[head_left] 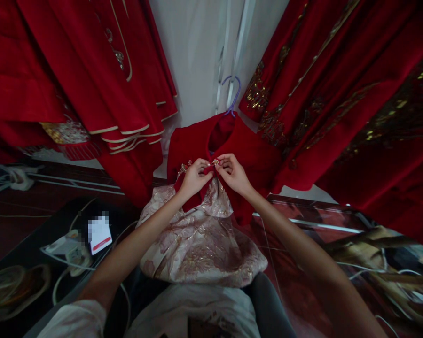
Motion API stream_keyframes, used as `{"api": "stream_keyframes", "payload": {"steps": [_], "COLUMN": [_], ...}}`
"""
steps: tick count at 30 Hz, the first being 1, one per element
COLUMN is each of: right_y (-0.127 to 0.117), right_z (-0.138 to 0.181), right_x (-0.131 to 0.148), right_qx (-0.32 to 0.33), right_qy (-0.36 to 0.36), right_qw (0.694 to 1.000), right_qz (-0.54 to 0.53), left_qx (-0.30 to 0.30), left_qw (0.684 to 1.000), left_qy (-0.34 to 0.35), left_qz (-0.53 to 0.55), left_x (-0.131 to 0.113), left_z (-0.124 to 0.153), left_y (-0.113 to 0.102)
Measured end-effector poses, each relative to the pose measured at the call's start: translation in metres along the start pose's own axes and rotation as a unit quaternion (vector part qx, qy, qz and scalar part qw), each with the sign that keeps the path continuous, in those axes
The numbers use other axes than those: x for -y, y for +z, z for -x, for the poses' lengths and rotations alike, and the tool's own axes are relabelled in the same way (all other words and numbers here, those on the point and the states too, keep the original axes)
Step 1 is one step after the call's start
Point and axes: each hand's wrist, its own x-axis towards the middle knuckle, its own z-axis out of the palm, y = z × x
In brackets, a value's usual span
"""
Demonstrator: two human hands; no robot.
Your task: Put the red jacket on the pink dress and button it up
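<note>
A short red jacket (257, 152) hangs in front of me on a purple hanger (237, 91), its neckline at the top. At the front opening, just below the neckline, my left hand (197, 177) pinches the jacket's front edge. Close beside it, my right hand (234, 174) is closed with thumb and finger on a small jewelled button (215, 162). The fingertips of both hands nearly meet there. Pale pink brocade fabric (207, 249) with a shiny pattern spreads below the jacket, over my lap. Beaded trim shows beside my left hand.
Red garments with pale piping (127, 94) hang at the left; red garments with gold embroidery (303, 94) hang at the right. A dark surface at lower left holds a white-and-red card (100, 237), cables and a round container. Brownish clutter and cables (380, 263) lie at lower right.
</note>
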Motion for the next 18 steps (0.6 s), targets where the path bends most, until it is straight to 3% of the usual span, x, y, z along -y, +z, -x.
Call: {"api": "stream_keyframes", "payload": {"steps": [12, 18], "right_y": [-0.005, -0.008], "right_z": [0.001, -0.001], "right_x": [0.001, 0.008], "right_qx": [0.022, 0.025], "right_qy": [-0.014, -0.025], "right_qw": [1.0, 0.999], "right_qz": [-0.015, 0.032], "left_qx": [0.02, 0.047], "left_qw": [0.999, 0.982], "left_qy": [0.02, 0.085], "left_qz": [-0.032, -0.165], "left_x": [0.006, -0.007], "left_z": [-0.002, -0.001], "left_y": [-0.003, -0.005]}}
